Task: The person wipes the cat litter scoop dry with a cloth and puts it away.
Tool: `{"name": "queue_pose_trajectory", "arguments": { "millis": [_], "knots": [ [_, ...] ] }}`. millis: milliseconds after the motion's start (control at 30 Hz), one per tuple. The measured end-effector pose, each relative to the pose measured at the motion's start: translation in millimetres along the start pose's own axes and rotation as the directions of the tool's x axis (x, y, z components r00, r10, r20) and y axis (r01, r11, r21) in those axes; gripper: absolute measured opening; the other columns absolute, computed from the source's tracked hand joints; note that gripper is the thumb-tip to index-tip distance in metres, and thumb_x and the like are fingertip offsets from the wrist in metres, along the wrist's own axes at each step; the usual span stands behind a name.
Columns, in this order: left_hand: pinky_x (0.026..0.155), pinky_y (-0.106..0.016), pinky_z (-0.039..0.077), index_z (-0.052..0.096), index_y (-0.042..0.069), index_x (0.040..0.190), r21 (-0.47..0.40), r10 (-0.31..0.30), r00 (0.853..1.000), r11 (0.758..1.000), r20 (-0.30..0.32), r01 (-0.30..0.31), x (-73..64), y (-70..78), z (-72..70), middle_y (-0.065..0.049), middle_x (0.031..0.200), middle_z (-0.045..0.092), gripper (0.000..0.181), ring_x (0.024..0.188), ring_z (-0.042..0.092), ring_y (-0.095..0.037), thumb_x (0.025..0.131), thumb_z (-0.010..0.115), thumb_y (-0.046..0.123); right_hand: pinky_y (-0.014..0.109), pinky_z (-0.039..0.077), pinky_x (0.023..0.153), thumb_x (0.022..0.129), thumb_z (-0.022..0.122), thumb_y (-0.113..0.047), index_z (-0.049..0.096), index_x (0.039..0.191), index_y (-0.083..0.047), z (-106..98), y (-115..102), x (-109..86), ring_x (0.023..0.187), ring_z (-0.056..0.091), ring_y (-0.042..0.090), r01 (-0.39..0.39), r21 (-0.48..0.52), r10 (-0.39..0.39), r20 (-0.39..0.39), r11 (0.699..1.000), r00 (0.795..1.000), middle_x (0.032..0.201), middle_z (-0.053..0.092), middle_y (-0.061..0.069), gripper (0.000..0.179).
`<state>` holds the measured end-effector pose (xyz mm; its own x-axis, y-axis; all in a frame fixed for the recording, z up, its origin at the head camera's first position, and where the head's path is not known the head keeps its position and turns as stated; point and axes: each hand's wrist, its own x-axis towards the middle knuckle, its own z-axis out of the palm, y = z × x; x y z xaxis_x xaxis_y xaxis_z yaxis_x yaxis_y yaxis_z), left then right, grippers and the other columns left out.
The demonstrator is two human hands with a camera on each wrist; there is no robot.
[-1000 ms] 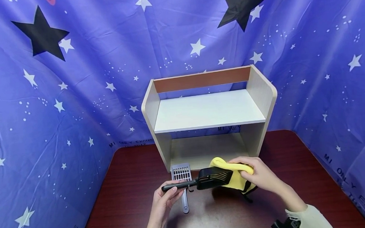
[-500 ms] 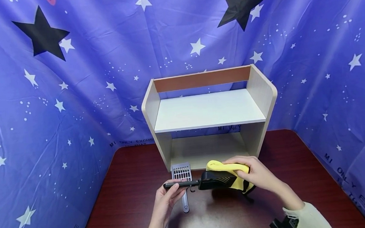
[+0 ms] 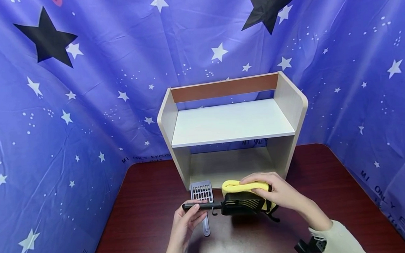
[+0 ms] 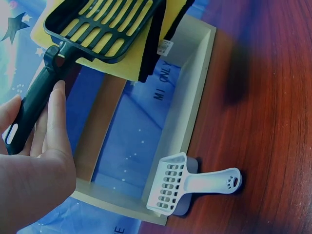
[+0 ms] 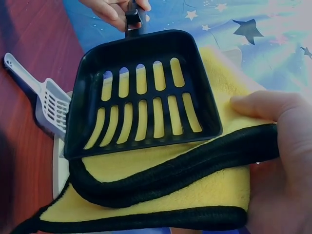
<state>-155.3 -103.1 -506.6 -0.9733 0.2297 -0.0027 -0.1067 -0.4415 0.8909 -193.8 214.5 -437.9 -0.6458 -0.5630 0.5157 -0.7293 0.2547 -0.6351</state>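
My left hand point(image 3: 185, 220) grips the handle of a black slotted litter scoop point(image 3: 242, 203), holding it above the table with its head toward the right. A folded yellow cloth point(image 5: 224, 190) with black edging is in my right hand point(image 3: 279, 191), pinched between thumb and fingers. The cloth lies against the back of the scoop's head; yellow shows through the slots in both wrist views. Under my left hand, a grey litter scoop point(image 4: 209, 181) lies on the table, its slotted head by the shelf's front left corner.
A small two-level shelf unit point(image 3: 231, 122) stands at the back of the dark red wooden table point(image 3: 138, 215). Behind it and at both sides hangs a blue star-patterned curtain point(image 3: 115, 70). A wrist camera point(image 3: 311, 246) sits on my right forearm.
My right hand and the yellow cloth have shifted left along the black scoop's head. The scoop has moved slightly right and its head has tilted. The grey scoop stays put.
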Motion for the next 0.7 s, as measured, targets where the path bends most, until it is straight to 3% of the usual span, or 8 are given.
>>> {"name": "queue_pose_trajectory", "arguments": {
  "millis": [133,333,467,700],
  "knots": [
    [0.090,-0.033,0.059,0.070,0.020,0.101,0.001,-0.007,1.000,1.000,-0.018,0.007,0.1,-1.9,1.3,0.001,0.106,0.078,0.023,0.094,0.075,-0.013,0.100,0.052,0.006,0.023,0.053,0.085,0.092,0.062,0.003,0.071,0.120,-0.020,1.2,-0.2,2.1,0.110,0.065,0.011,0.012,-0.022,-0.011,0.063,1.000,0.998,0.124,0.070,0.005,0.038],
    [0.087,-0.030,0.060,0.070,0.020,0.100,-0.009,0.004,1.000,1.000,0.000,-0.004,-0.3,-3.6,3.4,0.002,0.103,0.078,0.024,0.093,0.075,-0.013,0.100,0.051,0.005,0.021,0.051,0.073,0.083,0.055,0.012,0.073,0.119,-0.023,2.2,-3.2,3.4,0.103,0.059,0.011,0.013,0.008,-0.014,0.142,1.000,0.990,0.126,0.067,0.011,0.053],
    [0.088,-0.032,0.060,0.070,0.019,0.100,-0.025,0.020,1.000,0.999,0.003,-0.020,-0.7,-3.8,3.0,0.001,0.104,0.078,0.024,0.092,0.075,-0.013,0.100,0.051,0.005,0.021,0.050,0.073,0.081,0.054,0.013,0.073,0.119,-0.019,1.3,-3.3,2.9,0.102,0.058,0.011,0.036,0.026,-0.040,0.146,0.999,0.988,0.124,0.067,0.015,0.052],
    [0.091,-0.035,0.058,0.070,0.021,0.099,-0.034,0.053,0.999,0.998,-0.012,-0.054,-1.4,-2.6,1.4,-0.002,0.107,0.078,0.027,0.095,0.075,-0.013,0.101,0.049,0.004,0.022,0.050,0.081,0.084,0.054,0.012,0.073,0.119,-0.020,1.4,1.1,0.1,0.108,0.059,0.009,-0.009,0.032,0.004,0.134,0.999,0.991,0.126,0.067,0.012,0.052]
  ]
}}
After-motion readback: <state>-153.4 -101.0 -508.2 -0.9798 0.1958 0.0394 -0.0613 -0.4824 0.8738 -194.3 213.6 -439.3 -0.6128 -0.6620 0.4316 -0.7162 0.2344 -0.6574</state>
